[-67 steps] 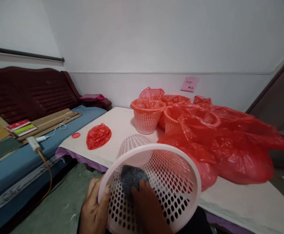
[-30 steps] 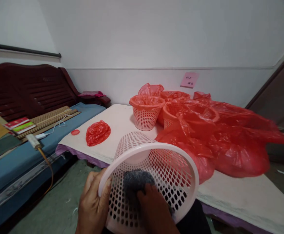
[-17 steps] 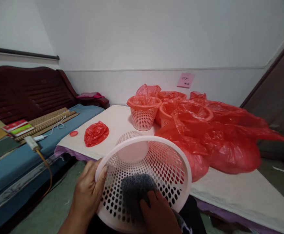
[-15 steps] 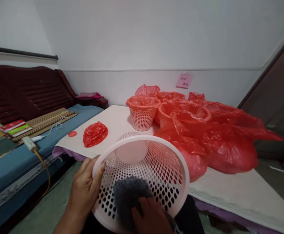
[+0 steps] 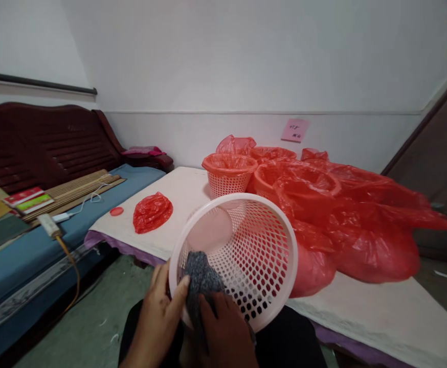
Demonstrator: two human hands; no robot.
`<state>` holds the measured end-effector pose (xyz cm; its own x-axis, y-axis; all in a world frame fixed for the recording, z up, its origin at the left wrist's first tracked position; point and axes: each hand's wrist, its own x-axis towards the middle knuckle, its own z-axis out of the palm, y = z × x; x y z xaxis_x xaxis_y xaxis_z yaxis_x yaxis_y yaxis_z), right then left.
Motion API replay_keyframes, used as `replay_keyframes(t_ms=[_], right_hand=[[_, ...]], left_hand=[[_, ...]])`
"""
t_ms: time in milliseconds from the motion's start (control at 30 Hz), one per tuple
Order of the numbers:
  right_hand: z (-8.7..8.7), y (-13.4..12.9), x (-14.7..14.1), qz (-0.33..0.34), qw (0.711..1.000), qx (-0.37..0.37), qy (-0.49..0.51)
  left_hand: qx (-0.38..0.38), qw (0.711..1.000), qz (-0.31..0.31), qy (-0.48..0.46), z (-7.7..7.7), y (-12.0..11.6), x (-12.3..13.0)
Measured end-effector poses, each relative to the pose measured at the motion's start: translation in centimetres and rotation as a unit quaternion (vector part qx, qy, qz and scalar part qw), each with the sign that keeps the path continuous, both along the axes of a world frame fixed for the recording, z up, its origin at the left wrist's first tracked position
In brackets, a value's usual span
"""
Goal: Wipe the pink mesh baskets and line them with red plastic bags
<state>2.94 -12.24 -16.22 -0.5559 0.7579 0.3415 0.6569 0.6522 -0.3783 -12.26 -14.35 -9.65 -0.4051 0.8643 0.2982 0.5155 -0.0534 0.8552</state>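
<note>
A pale pink perforated plastic basket (image 5: 264,245) lies tilted over my lap, its wide mouth facing me. My left hand (image 5: 161,312) grips the rim at the lower left, thumb on the inside and fingers behind the wall. Inside the mouth, my right hand (image 5: 223,327) is closed on a dark grey cloth (image 5: 204,273) and presses it to the inner left wall. Part of the cloth is hidden under the right fingers. The basket's solid round base shows at its far end.
On the table (image 5: 185,184) stand a small basket lined with a red bag (image 5: 229,181) and several red-bagged baskets (image 5: 373,245). A crumpled red bag (image 5: 153,212) and a red disc (image 5: 116,211) lie at left. A bench (image 5: 139,176) holds a power strip (image 5: 49,225).
The basket has turned and risen slightly, its mouth now angled more to the left. My right hand and the cloth have shifted from the bottom of the mouth to the inner left wall.
</note>
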Motion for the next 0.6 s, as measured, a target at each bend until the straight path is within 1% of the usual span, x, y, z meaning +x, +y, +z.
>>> replay_keyframes(t_ms=[33, 100, 167, 200, 267, 333, 400, 433, 467, 533, 600], right_hand=[[0.9, 0.0, -0.6, 0.005, 0.999, -0.029, 0.019], [1.9, -0.1, -1.7, 0.031, 0.996, -0.066, 0.049], [2.0, -0.1, -2.7, 0.073, 0.992, -0.077, 0.065], [1.7, 0.0, -3.0, 0.087, 0.991, -0.075, 0.064], [1.1, 0.4, -3.3, 0.090, 0.994, -0.061, 0.030], [0.6, 1.1, -3.1, 0.067, 0.996, -0.042, -0.036], [0.6, 2.3, -2.7, 0.033, 0.994, -0.034, -0.101], [0.6, 2.9, -2.4, 0.011, 0.993, -0.039, -0.112], [0.6, 3.6, -2.2, -0.014, 0.993, -0.052, -0.105], [0.5, 5.1, -1.9, -0.048, 0.993, -0.087, -0.055], [0.2, 6.6, -2.3, -0.043, 0.992, -0.114, 0.012]], left_hand=[[-0.018, 0.998, -0.010, -0.061, -0.9, -0.3, 0.5], [-0.029, 0.988, 0.018, -0.149, -2.4, -0.7, 1.0], [-0.029, 0.983, 0.056, -0.171, -3.0, -1.1, 0.6], [-0.030, 0.984, 0.069, -0.160, -3.0, -1.2, 0.1], [-0.034, 0.987, 0.085, -0.129, -2.7, -1.5, -1.2], [-0.034, 0.988, 0.102, -0.108, -2.1, -1.7, -2.4], [-0.027, 0.990, 0.109, -0.085, -1.9, -1.9, -3.1], [-0.024, 0.992, 0.105, -0.069, -1.9, -2.0, -3.2], [-0.023, 0.994, 0.097, -0.051, -2.0, -2.1, -3.1], [-0.027, 0.997, 0.074, -0.010, -2.3, -2.4, -2.6], [-0.031, 0.998, 0.061, 0.017, -2.6, -2.7, -1.6]])
